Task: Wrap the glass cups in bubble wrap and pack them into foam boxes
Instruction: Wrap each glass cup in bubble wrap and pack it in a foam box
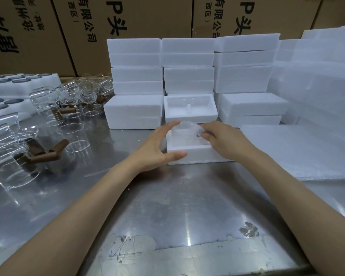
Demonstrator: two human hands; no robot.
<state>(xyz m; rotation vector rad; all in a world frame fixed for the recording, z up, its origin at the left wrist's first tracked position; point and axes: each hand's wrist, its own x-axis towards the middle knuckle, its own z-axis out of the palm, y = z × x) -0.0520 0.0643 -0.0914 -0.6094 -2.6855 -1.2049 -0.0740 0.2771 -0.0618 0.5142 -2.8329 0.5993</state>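
Observation:
An open white foam box (189,154) sits on the steel table in front of me. Inside it stands a glass cup wrapped in bubble wrap (184,131), its rim showing above the box wall. My left hand (159,148) is spread round the box's left corner, fingers arched over the wrapped cup's left side and thumb lying on the box's front rim. My right hand (225,140) has its fingers curled on the bubble wrap at the cup's right side. Behind it stands another open foam box (190,114), empty.
Stacks of closed foam boxes (187,64) line the back, with cardboard cartons behind. Several bare glass cups with brown handles (54,152) crowd the left of the steel table (167,206). A stack of bubble wrap sheets (307,150) lies at right. Foam trays (18,82) sit far left.

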